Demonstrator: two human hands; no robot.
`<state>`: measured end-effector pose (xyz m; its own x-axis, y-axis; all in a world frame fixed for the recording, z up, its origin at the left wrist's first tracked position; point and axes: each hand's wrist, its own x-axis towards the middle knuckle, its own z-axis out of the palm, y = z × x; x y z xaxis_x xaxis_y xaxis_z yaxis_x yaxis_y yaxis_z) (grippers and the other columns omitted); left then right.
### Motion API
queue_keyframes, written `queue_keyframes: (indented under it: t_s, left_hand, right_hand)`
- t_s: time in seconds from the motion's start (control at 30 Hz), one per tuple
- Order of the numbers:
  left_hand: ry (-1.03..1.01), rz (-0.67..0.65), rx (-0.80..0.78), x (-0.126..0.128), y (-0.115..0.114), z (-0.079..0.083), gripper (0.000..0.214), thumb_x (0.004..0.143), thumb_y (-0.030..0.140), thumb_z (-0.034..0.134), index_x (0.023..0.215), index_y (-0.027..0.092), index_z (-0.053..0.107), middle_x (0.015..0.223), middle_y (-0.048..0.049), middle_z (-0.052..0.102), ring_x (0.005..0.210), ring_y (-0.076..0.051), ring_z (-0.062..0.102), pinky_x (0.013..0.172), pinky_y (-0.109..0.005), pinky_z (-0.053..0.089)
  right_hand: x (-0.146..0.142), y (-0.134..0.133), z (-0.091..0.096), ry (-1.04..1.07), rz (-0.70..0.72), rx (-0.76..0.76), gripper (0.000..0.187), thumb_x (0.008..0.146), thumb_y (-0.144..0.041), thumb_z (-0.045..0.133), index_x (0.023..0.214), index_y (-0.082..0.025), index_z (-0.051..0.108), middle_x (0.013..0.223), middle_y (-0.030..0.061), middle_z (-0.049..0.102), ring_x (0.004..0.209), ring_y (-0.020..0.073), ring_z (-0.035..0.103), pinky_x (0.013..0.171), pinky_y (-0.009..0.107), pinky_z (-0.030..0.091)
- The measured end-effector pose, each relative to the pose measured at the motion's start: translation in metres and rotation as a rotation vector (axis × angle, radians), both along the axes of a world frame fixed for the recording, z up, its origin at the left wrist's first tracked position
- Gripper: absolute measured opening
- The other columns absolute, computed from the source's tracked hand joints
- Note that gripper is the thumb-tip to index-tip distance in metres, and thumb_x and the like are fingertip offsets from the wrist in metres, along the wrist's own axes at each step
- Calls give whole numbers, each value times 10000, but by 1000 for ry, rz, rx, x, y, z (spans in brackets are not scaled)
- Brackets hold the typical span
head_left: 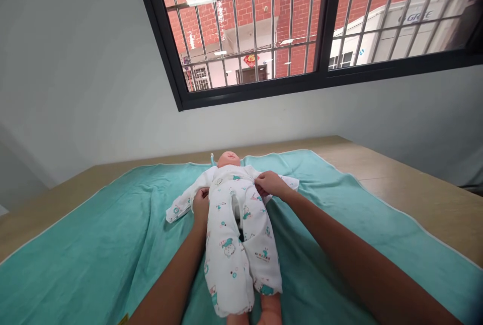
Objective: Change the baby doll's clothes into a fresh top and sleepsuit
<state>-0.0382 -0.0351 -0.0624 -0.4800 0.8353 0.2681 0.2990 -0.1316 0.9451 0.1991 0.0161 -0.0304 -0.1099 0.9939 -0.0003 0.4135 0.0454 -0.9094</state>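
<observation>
A baby doll point(228, 158) lies on its back, head toward the wall and feet toward me. It wears a white printed top point(192, 195) with long sleeves spread to both sides, and white printed pants point(228, 249) with an opening at the crotch. At the left side of the waist, my left hand point(200, 205) is closed on the edge of the pants, its fingertips partly hidden. On the opposite side, my right hand point(270, 184) pinches the waistband. Bare feet point(270, 310) show below the pant legs.
A teal blanket point(105, 234) with a pale edge, wrinkled in places, lies under the doll on a wooden surface point(400, 179). Behind it rises a white wall point(113, 113) with a dark-framed, barred window point(252, 86). A small yellow thing point(124, 319) shows at the bottom edge.
</observation>
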Motion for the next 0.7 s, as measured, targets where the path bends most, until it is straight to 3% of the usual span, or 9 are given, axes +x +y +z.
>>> queue_keyframes:
  t_s: [0.13, 0.27, 0.47, 0.7]
  left_hand:
    - [-10, -54, -22, -3, -5, 4, 180, 772, 300, 532, 771, 180, 666, 837, -38, 706, 845, -210, 614, 773, -318, 468]
    - [-22, -90, -43, -4, -2, 8, 231, 746, 382, 544, 781, 176, 643, 822, -42, 704, 814, -210, 614, 735, -307, 470]
    - [30, -18, -71, -6, 9, -1, 100, 723, 293, 577, 691, 199, 562, 739, -16, 637, 735, -188, 565, 704, -302, 432]
    - [58, -16, -102, -8, 11, -5, 114, 790, 300, 552, 731, 205, 533, 748, -21, 628, 720, -177, 565, 681, -290, 427]
  right_hand:
    - [1, 1, 4, 35, -59, 222, 164, 815, -328, 523, 804, -197, 622, 833, 40, 692, 771, 166, 640, 702, 274, 506]
    - [-4, -3, -5, 49, 94, 467, 222, 808, -347, 580, 966, -212, 659, 1036, 43, 672, 981, 182, 612, 936, 332, 451]
    - [-3, 6, -1, 17, 226, 415, 193, 758, -336, 647, 892, -197, 651, 1099, 53, 626, 1064, 201, 570, 988, 354, 407]
    - [-3, 22, 34, 27, 422, 35, 336, 672, -381, 749, 928, -177, 674, 891, 37, 650, 778, 154, 568, 697, 270, 447]
